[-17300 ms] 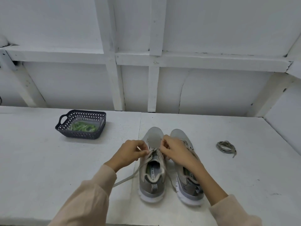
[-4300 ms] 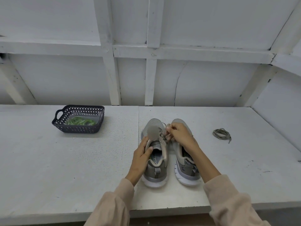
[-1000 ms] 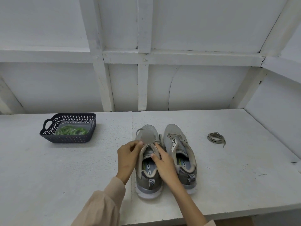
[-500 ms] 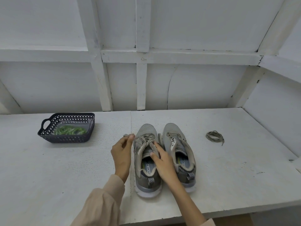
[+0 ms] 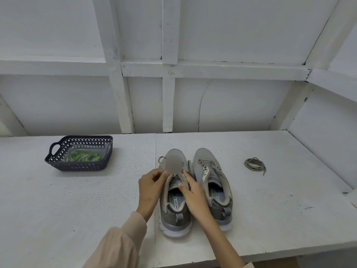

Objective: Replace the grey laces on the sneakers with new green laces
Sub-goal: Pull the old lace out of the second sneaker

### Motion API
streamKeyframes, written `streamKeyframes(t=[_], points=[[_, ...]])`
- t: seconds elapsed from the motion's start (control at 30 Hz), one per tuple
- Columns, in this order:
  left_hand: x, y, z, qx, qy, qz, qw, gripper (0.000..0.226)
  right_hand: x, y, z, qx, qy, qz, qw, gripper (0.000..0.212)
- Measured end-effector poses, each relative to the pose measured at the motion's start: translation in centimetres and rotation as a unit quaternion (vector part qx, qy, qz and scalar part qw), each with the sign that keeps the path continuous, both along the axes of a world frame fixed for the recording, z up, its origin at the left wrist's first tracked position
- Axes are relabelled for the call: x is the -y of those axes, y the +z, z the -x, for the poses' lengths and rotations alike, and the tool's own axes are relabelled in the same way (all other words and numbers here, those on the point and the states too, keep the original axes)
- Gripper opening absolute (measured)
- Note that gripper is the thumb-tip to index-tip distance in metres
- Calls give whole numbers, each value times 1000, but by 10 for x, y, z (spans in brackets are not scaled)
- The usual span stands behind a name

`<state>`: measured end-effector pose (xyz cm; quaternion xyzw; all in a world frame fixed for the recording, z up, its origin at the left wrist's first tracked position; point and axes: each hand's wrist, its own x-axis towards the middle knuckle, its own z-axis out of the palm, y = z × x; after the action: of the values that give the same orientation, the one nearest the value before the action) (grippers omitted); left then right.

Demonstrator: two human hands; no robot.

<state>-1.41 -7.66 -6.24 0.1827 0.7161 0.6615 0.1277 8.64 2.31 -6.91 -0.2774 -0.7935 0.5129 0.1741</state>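
Left hand [image 5: 150,185] pinches grey mesh sneaker [image 5: 174,214] at one eyelet edge; right hand [image 5: 193,194], fingers curled, pinches the opposite edge.

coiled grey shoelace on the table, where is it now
In the head view, the coiled grey shoelace lies loose on the white table, to the right of the right-hand grey mesh sneaker.

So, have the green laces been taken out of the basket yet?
No, the green laces lie bundled inside the dark perforated basket.
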Motion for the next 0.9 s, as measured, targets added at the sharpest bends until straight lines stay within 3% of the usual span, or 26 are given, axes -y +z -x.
streamKeyframes(t=[0.13, 0.2, 0.4, 0.5, 0.6, 0.67, 0.77, 0.9], points=[[-2, 6, 10, 27, 146, -77, 986, 7, 0, 0, 0, 10, 12, 7, 1000, 52], [2, 10, 15, 44, 168, -97, 980, 9, -1, 0, 0, 12, 10, 15, 1000, 52], [9, 4, -9, 93, 12, -40, 995, 14, -6, 24, 4, 22, 13, 54, 998, 32], [4, -5, -29, 101, -42, -40, 993, 37, -19, 36, 15, 90, 33, -18, 995, 25], [1, -11, -36, 69, -42, -9, 997, 60, -29, 50, 23, 72, 58, -25, 995, 38], [2, -14, -33, 62, -50, 7, 997, 61, -36, 58, 24, 66, 52, -38, 996, 44], [4, -11, -31, 63, -57, 19, 996, 58, -47, 58, 28, 133, 54, -135, 980, 19], [2, -14, -32, 45, -59, 15, 997, 33, -51, 59, 34, 190, 97, -201, 956, 12]])
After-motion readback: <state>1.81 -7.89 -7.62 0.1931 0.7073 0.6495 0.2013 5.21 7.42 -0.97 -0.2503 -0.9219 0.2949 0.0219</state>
